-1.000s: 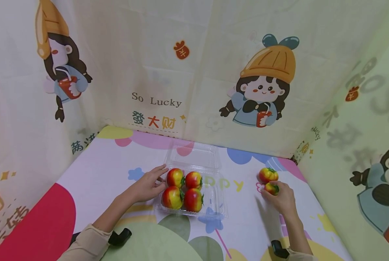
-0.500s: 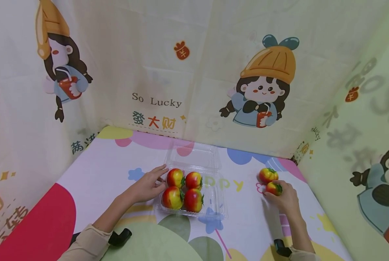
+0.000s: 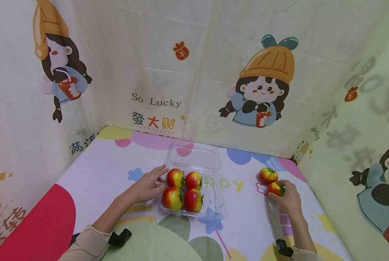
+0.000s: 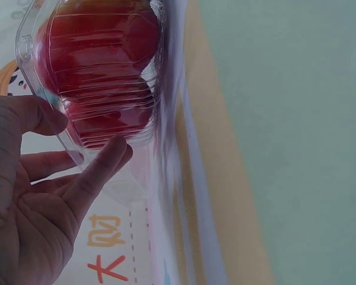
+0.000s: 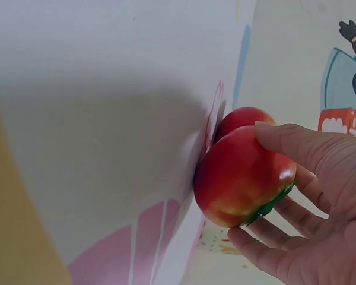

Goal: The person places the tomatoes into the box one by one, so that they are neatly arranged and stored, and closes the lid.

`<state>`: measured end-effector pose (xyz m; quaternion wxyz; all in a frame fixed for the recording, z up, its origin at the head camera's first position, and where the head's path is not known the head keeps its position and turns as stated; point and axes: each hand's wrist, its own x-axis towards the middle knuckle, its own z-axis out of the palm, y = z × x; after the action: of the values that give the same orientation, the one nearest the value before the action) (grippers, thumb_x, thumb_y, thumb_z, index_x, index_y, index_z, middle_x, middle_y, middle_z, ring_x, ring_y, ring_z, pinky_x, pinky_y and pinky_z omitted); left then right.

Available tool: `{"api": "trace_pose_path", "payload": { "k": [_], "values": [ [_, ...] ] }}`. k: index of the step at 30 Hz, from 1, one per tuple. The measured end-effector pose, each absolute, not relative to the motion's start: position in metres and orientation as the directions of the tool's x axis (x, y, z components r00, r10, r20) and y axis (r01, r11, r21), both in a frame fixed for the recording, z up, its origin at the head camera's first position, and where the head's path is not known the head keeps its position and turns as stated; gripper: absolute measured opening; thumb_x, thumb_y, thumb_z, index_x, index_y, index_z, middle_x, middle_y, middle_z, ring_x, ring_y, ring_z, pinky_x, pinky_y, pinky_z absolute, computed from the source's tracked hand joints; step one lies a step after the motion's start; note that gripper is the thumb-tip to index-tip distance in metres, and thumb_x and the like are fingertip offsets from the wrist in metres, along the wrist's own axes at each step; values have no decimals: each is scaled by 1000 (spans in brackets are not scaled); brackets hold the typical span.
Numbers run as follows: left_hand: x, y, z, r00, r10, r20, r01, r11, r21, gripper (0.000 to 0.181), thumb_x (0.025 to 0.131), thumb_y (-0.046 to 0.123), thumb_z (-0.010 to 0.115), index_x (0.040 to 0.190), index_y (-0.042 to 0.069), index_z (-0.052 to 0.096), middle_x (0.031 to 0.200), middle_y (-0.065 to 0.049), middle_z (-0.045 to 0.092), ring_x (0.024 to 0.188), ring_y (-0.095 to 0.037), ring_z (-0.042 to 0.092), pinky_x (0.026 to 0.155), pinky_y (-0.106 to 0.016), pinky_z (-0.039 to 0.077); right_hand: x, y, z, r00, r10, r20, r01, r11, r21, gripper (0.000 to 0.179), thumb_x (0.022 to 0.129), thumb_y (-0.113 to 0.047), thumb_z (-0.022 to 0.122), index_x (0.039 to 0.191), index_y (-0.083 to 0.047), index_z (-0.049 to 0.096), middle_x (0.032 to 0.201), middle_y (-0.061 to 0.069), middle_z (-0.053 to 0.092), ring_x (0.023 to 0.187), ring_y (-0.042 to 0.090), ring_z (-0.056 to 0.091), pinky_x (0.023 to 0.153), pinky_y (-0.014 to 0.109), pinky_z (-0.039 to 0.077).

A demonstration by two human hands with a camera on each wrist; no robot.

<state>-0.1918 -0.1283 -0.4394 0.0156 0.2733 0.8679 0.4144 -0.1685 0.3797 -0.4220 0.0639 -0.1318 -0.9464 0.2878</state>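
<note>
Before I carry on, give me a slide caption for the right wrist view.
Right hand holding a red fruit with green leaves, a second fruit partly hidden behind it.

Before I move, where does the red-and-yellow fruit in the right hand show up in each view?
Head: lower half, right of centre, the red-and-yellow fruit in the right hand.
Left wrist: not in this picture.
Right wrist: right of centre, slightly below mid-height, with the hand reaching in from the right.
Shared landmark: the other loose fruit, just beyond it in head, partly hidden behind it in right wrist; left wrist lacks this too.
</note>
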Motion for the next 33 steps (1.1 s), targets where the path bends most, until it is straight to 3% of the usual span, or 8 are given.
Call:
{"api": "trace_pose_path", "payload": {
  "k": [14,25,33],
  "values": [
    [-192,-128,-442,-849,485,208,466,504,727,59,95,9,61,148,-10,45,159,-28,37,108,-28,71,88,-37,61,-164,381,-425,-943,301,144,185,831,-524,62,86,-14,79,134,8,47,131,34,53,121,51,48,108,68,40],
    [-192,-129,-442,-848,487,211,467,496,732,59,96,9,60,149,-10,44,159,-28,36,108,-28,71,88,-37,61,-165,380,-426,-938,314,145,206,845,-493,67,86,-15,79,139,7,44,134,34,54,121,51,50,106,69,41],
    [-193,-129,-443,-849,486,206,463,497,734,59,95,9,60,149,-9,44,159,-28,36,108,-27,71,89,-37,61,-163,378,-428,-937,311,157,192,839,-509,62,87,-17,79,135,6,47,132,33,55,118,48,51,103,65,46]
  ]
}}
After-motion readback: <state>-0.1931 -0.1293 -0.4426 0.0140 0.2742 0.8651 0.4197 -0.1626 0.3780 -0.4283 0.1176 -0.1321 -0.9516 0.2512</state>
